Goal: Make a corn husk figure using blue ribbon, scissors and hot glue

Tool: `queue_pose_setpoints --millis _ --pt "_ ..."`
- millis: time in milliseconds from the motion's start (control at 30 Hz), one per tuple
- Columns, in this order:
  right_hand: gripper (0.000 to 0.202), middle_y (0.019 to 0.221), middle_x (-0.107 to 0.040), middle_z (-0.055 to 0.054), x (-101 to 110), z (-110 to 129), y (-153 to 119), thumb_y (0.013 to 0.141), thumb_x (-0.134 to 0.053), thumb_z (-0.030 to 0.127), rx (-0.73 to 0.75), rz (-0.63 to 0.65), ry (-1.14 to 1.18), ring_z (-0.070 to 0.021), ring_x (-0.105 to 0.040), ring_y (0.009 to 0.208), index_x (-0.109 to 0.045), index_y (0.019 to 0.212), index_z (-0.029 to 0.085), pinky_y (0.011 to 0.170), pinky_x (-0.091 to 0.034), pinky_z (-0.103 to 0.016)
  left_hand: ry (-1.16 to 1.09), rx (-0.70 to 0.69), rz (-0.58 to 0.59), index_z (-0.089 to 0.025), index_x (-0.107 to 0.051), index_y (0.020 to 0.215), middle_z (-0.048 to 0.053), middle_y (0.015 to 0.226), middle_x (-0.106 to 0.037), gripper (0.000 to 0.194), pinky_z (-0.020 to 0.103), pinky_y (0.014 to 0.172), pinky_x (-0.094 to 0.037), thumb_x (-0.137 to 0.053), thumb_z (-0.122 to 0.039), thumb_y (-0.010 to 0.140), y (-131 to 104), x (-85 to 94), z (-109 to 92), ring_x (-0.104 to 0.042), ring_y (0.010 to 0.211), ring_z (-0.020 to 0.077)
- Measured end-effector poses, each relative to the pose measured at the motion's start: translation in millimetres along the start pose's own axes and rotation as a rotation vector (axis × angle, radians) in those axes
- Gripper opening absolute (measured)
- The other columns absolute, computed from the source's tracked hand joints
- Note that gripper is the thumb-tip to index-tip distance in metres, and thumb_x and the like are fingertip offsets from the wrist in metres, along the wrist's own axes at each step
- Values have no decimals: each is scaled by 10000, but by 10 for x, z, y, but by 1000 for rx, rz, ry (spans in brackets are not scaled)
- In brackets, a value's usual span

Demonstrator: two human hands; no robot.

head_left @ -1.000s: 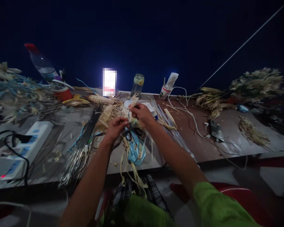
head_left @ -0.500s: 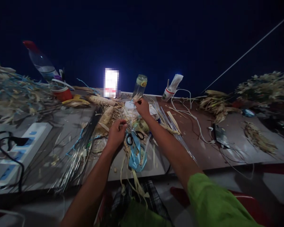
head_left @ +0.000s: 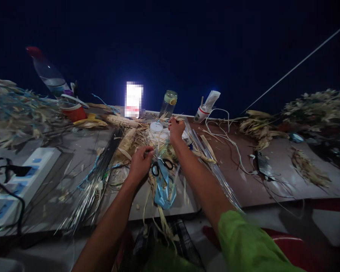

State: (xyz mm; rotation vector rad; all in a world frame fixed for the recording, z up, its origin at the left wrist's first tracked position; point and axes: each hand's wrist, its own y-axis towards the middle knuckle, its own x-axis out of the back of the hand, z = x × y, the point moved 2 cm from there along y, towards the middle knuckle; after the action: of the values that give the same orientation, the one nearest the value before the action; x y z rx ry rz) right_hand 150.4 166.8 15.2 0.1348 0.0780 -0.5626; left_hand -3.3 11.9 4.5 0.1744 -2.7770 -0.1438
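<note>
My left hand point(head_left: 141, 161) is closed in a pinch left of the scissors, and whatever sits between its fingertips is too small to name. Farther back, my right hand point(head_left: 176, 129) is also pinched, beside a round white lid point(head_left: 156, 127); what it grips I cannot make out. Black-handled scissors point(head_left: 162, 164) lie between my forearms, on top of a blue plastic strip point(head_left: 163, 189). Dry husk scraps point(head_left: 143, 134) spread around both hands. Pale husk strips point(head_left: 166, 224) hang over the table's front edge.
At the back stand a clear bottle point(head_left: 169, 104), a cup point(head_left: 201, 113) and a bright screen point(head_left: 133, 99). Corn cobs point(head_left: 121, 121) and metal wires point(head_left: 87, 192) lie on the left, near a power strip point(head_left: 31, 177). A phone point(head_left: 263, 164) with cables is on the right.
My right hand has moved right and slightly toward me, away from the white lid. My left hand has shifted slightly right and stays pinched.
</note>
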Motion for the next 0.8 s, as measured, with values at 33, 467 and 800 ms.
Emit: queue_pose_setpoints --millis 33,467,800 --pt "183 533 -486 56 -5 -24 -13 754 -523 297 -22 -6 -14 -52 -378 373 -442 631 189 379 -292 -199 6 3 20 -173 -638 903 35 787 -643 219 267 611 -450 -514 -305 780 0 -5 1 -565 633 135" --pt "98 683 -627 -17 -62 -288 -65 709 -531 273 109 133 -434 -140 -573 631 -540 733 179 601 -437 -246 -9 -36 51 -176 -634 867 27 758 -637 196 277 635 -444 -503 -301 791 -6 -40 14 -564 663 146" --pt "129 715 -631 -32 -73 -266 -94 724 -511 279 86 219 -518 -165 -586 692 -560 789 179 619 -438 -263 3 -21 60 -170 -635 869 28 745 -637 198 268 621 -437 -502 -289 784 -4 -37 0 -569 666 148"
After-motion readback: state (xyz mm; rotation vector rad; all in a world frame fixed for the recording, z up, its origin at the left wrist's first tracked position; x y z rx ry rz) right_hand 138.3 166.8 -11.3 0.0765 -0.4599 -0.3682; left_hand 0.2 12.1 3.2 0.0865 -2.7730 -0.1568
